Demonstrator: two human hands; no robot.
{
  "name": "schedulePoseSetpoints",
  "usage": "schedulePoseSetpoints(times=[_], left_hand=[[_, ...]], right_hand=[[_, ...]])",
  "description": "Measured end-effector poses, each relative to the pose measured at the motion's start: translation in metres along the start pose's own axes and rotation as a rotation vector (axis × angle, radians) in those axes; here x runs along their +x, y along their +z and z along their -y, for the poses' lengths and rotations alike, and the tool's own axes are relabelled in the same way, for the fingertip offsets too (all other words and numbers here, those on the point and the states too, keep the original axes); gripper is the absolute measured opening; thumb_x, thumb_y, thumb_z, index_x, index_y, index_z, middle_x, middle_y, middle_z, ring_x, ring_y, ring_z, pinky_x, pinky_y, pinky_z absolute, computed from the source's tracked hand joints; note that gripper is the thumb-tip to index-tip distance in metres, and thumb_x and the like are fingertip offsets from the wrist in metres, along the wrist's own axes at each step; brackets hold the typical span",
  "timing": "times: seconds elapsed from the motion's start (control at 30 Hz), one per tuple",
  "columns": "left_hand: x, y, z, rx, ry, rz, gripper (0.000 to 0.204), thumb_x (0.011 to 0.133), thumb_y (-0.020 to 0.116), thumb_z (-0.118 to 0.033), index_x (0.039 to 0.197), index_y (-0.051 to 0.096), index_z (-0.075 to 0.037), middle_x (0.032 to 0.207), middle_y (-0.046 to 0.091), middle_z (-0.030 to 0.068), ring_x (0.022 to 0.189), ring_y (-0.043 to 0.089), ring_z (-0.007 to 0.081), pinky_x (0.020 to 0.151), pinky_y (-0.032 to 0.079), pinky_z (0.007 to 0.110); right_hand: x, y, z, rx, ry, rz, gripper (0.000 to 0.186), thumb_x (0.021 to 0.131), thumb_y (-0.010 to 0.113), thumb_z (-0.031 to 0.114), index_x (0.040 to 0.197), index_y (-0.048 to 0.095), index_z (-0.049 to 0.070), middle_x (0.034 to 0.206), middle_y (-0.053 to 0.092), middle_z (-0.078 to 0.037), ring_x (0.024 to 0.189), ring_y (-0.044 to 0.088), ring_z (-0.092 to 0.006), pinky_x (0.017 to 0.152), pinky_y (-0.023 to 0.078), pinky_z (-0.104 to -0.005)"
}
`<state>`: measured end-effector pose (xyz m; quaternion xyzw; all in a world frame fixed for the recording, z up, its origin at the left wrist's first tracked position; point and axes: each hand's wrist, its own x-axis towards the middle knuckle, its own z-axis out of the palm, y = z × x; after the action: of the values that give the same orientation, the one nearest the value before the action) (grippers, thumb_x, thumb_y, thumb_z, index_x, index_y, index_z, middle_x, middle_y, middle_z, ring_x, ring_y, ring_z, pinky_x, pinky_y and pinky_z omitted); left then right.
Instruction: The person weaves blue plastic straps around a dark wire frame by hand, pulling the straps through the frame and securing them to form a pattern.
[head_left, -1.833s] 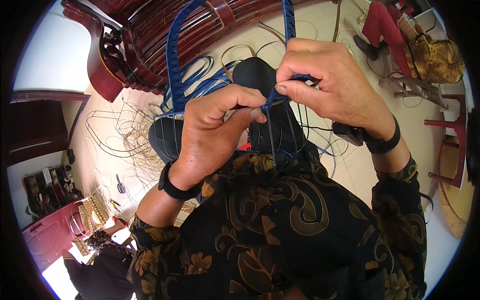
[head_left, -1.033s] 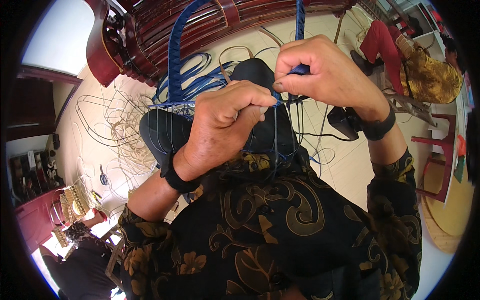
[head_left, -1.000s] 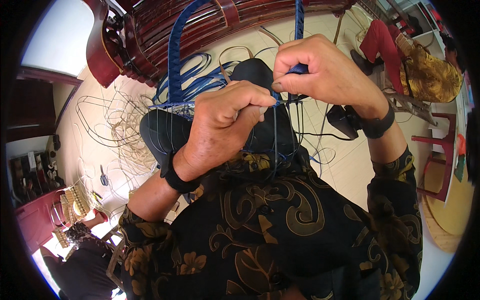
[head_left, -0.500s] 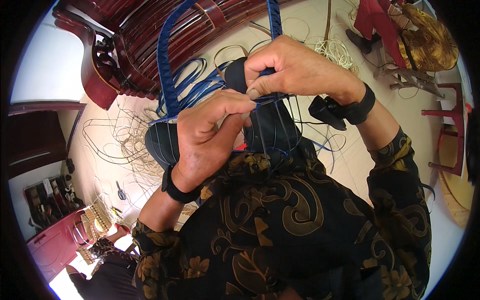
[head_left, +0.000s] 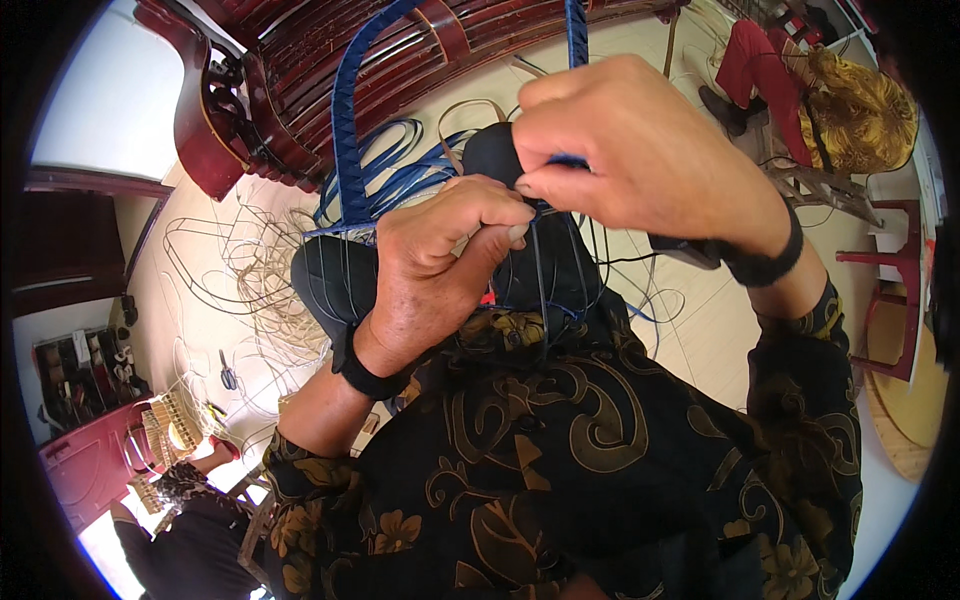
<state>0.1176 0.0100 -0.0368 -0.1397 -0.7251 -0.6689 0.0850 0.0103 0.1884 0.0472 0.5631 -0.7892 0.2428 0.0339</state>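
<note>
At the grip of the left hand (head_left: pixel 440 255) we see thumb and forefinger pressed together, pinching the rim of a wire frame (head_left: pixel 541 262) whose held spot is covered by the fingers. The right hand (head_left: pixel 640 150) sits just above and beside it, fingers curled and thumb drawn in; a bit of blue shows in its hollow, but we cannot tell whether that grip closes on a strip or has the frame's handle behind it. The frame is over the dark-clad knees (head_left: pixel 325 280), close to the patterned shirt (head_left: pixel 520 400), its thin wires partly lost against the cloth. Its blue-wrapped handle (head_left: pixel 346 150) rises past the top edge, so we lose its arch, and its other leg drops behind the right hand. A black device at the right wrist is half hidden

Past the knees we find coils of blue strips (head_left: pixel 400 185) on the floor, partly behind the handle, and pale strands (head_left: pixel 265 285) tangled to the left, with scissors (head_left: pixel 228 372) near them. Further left, an open case (head_left: pixel 90 380) has compartments with small dark and pale things, too small for us to name. A dark red slatted seat (head_left: pixel 320 90) is cut off above, and two people, one at lower left (head_left: pixel 190 540), one at upper right (head_left: pixel 860 110), show only in part
</note>
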Motion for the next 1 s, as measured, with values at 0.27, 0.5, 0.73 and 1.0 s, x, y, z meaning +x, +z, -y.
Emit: schedulePoseSetpoints(times=[0.27,0.5,0.73,1.0], left_hand=[[-0.004,0.001,-0.002,-0.043,-0.088,-0.04,0.013,0.088,0.07,0.006,0.098,0.067,-0.001,0.083,0.071,0.0072,0.07,0.068,0.011,0.063,0.051,0.024],[0.004,-0.011,-0.012,0.082,-0.165,0.157,0.018,0.09,0.069,0.004,0.106,0.066,-0.001,0.084,0.073,0.0054,0.07,0.067,0.007,0.061,0.052,0.021],[0.039,-0.027,-0.037,-0.049,-0.581,0.384,0.015,0.098,0.061,-0.003,0.109,0.066,0.005,0.088,0.068,0.0059,0.073,0.065,0.0115,0.072,0.054,0.025],[0.061,-0.019,-0.04,0.154,-0.673,0.557,0.029,0.097,0.066,-0.023,0.077,0.068,-0.002,0.069,0.066,0.0031,0.058,0.056,0.0071,0.055,0.043,0.022]], right_hand=[[-0.037,0.009,0.033,-0.098,-0.125,-0.151,0.016,0.074,0.075,0.007,0.075,0.059,0.005,0.067,0.045,-0.007,0.055,0.051,-0.0251,0.046,0.038,-0.0373],[-0.066,0.033,0.036,-0.212,-0.2,-0.227,0.028,0.063,0.072,0.003,0.09,0.071,-0.001,0.068,0.044,-0.002,0.054,0.048,-0.0148,0.039,0.033,-0.0285],[-0.079,0.045,0.03,-0.235,-0.174,-0.304,0.021,0.069,0.074,0.01,0.088,0.069,0.003,0.071,0.046,0.0,0.062,0.052,-0.0121,0.041,0.042,-0.0253],[-0.093,0.073,0.042,-0.122,-0.021,-0.434,0.03,0.072,0.074,0.006,0.1,0.07,-0.003,0.071,0.048,-0.001,0.06,0.051,-0.013,0.042,0.04,-0.0271]])
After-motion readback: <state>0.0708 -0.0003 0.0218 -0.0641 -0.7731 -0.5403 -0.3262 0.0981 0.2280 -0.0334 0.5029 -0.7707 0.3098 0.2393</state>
